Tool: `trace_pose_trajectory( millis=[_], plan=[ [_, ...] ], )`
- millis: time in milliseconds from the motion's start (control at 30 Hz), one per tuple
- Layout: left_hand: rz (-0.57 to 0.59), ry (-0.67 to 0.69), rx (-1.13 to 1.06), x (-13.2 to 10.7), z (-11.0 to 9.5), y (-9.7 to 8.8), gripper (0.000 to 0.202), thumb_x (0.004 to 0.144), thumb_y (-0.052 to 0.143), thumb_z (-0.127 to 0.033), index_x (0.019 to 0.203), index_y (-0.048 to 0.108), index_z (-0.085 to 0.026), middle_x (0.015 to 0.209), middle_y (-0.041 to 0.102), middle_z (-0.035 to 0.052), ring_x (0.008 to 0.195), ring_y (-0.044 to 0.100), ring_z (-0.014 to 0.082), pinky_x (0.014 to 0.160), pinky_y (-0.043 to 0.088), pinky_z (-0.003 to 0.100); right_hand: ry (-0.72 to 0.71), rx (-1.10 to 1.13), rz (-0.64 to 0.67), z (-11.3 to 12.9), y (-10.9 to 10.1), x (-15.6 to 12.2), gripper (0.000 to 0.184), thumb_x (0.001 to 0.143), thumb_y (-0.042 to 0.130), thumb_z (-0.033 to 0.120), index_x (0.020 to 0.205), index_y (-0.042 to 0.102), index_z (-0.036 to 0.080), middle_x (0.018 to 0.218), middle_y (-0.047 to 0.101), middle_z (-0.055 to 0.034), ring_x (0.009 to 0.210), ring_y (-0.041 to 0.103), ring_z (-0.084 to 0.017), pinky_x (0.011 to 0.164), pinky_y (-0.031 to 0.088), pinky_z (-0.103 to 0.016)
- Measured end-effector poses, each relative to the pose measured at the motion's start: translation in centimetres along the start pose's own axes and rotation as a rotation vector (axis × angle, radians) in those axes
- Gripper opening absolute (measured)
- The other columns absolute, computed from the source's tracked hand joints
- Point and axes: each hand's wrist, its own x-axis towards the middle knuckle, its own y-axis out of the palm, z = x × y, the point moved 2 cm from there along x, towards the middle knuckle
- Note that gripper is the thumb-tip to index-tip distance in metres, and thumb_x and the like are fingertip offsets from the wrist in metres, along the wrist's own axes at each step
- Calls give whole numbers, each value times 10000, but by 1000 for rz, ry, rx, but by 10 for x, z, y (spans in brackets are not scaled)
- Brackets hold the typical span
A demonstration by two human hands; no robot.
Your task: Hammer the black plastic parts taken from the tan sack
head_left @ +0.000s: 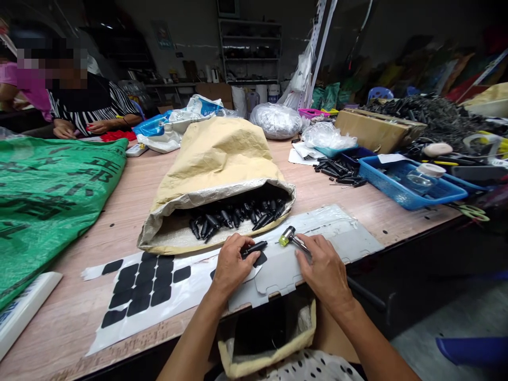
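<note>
My left hand (233,263) is closed around a small black plastic part (254,247), pressing it down on a grey metal plate (317,248) at the table's front edge. My right hand (323,268) grips the handle of a small hammer (289,236) whose yellow-tipped head hovers just right of the black part. Behind my hands lies a brown paper sack (214,164) on its side, its mouth open, with several more black parts (234,216) spilling inside. A white sheet with black adhesive pads (143,286) lies to the left of my left hand.
A green woven bag (47,196) covers the left of the table. A blue basket (408,185) and a cardboard box (377,129) stand at the right. Another person in a striped top (91,106) sits at the far left. An open sack (265,338) hangs below the table edge.
</note>
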Motion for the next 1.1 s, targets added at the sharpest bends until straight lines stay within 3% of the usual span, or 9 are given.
trace_pose_trajectory(
  millis=[133,233,400,500,767,933,1100],
  plan=[
    [19,-6,-7,1,1,0,131,797,734,-175,914,688,-211,925,673,38,924,600,235,843,470,372,19,-28,32,-5,-4,1,225,948,554,202,1117,698,231,915,653,-54,890,587,-221,779,445,-338],
    [37,-1,-1,2,1,1,141,791,746,-178,915,693,-219,927,683,32,941,592,241,852,458,373,36,88,11,0,-8,2,251,986,497,219,1155,683,220,963,669,-62,910,630,-210,774,478,-324],
    [47,1,-20,2,3,2,149,787,771,-191,922,717,-223,934,694,30,959,585,240,871,446,371,-23,438,62,30,-12,-1,302,1029,434,248,1235,652,215,1030,687,-75,960,661,-194,864,534,-322],
    [42,-15,-32,2,3,2,152,783,772,-181,923,731,-224,917,685,27,955,583,236,872,442,368,-67,524,124,47,-12,-1,311,1024,443,223,1250,656,212,1002,688,-70,935,659,-188,846,546,-319],
    [38,-48,-68,3,0,2,135,749,773,-158,849,710,-223,889,665,16,940,583,233,844,444,360,-146,495,30,68,-18,2,361,1020,449,173,1330,624,224,1013,685,-72,935,661,-171,849,546,-297],
    [13,-81,-74,4,1,4,151,713,776,-126,806,701,-219,834,640,2,891,577,215,807,447,343,-136,355,144,66,-12,-1,406,990,436,115,1314,641,247,930,668,-42,835,656,-161,785,537,-271],
    [2,-84,-73,3,4,6,188,707,780,-120,848,711,-224,885,673,6,925,599,222,824,454,347,-118,386,51,60,-20,4,380,1009,447,170,1331,632,250,961,671,-54,862,662,-172,816,534,-285]
  ],
)
